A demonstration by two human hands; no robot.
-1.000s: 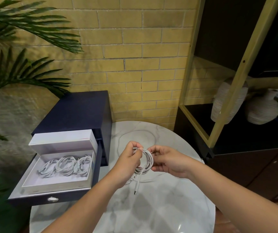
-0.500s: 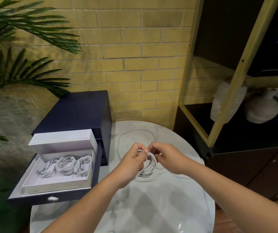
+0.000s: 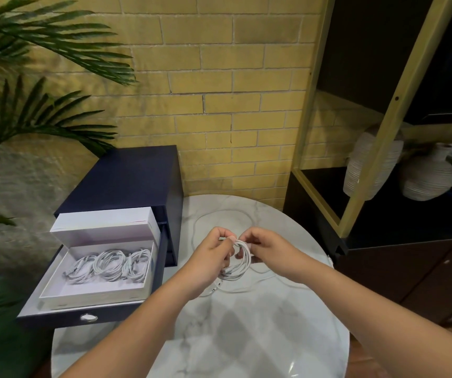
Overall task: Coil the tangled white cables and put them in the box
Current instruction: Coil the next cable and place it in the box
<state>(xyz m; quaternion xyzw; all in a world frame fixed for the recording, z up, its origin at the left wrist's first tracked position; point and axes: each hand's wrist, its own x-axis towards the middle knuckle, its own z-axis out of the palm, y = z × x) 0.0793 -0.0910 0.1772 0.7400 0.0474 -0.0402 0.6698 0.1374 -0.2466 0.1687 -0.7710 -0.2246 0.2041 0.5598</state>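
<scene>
Marble, pale and grey-veined, tops the round table (image 3: 246,336), and both bare forearms reach out over its near half to meet above the middle. Between them hangs the coil (image 3: 242,266) of white cable, its ring standing roughly upright. Whether its lower loops brush the marble I can't tell. The left hand (image 3: 211,257) has its fingers curled round the coil's left side, and the right hand (image 3: 268,249) pinches it at the top, where the fingertips of the two hands almost meet. What looks like a tail end drops to the table just below. A loose cable (image 3: 220,214) lies in a wide loop on the far side of the hands, with more line trailing off to the right. The next move turns, I'd say, on the white box (image 3: 91,294) lying to the left of the hands at about the same depth. It sits open in the pulled-out drawer (image 3: 88,317) of a navy cabinet (image 3: 126,181), so the left hand is the nearer one to carry the coil across. Three coiled cables (image 3: 110,264) lie side by side along the box's far half, leaving bare floor at its near end. Beyond stand a yellow brick wall (image 3: 219,105) and palm fronds (image 3: 42,45) at far left.
</scene>
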